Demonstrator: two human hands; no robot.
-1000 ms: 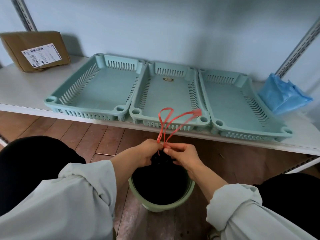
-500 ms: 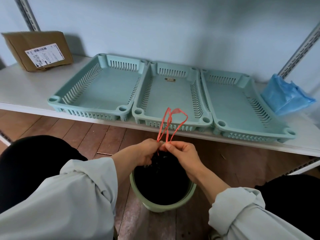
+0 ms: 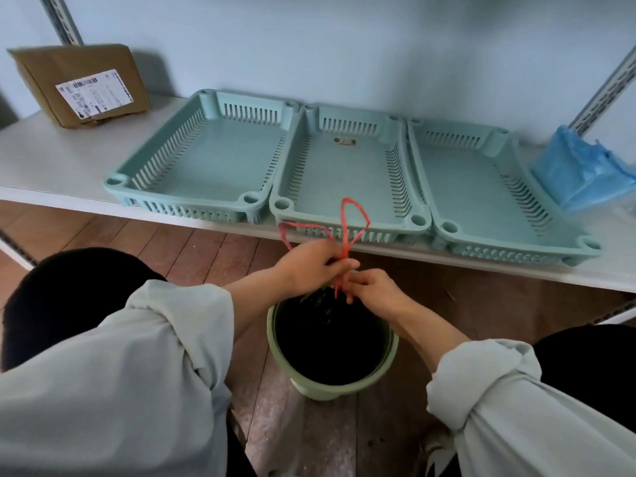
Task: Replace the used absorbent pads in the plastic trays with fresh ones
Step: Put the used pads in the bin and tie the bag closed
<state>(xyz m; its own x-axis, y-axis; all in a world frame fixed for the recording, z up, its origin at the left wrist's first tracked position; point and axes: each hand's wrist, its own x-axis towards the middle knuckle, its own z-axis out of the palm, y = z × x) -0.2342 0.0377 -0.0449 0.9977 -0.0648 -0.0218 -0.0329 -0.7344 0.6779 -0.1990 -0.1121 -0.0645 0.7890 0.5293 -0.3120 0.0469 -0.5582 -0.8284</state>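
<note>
Shelving of white board point(image 3: 51, 166) runs across your view against a pale blue wall, with slotted metal uprights at the far left and far right and brown wooden floorboards point(image 3: 213, 256) below it. Three pale green plastic trays stand side by side on the shelf, long sides touching: the left tray point(image 3: 203, 156), the middle tray point(image 3: 347, 173) and the right tray point(image 3: 481, 187). Each has slotted walls and a solid floor; none shows a pad inside, and the middle tray carries only a small label near its far wall. A folded stack of blue sheet material point(image 3: 581, 166) sits on the shelf just beside the right tray; whether these are the fresh pads cannot be confirmed. A brown cardboard parcel point(image 3: 82, 84) with a white shipping label leans at the far left of the shelf, well apart from the trays. On the floor between your knees stands a green bin point(image 3: 309, 380) lined with a black bag point(image 3: 330, 339). Your left hand point(image 3: 309, 266) and right hand point(image 3: 375, 290) meet above the bin mouth, each with its grip closed on the red drawstring point(image 3: 354, 218) of the bag, whose loops rise in front of the middle tray.
</note>
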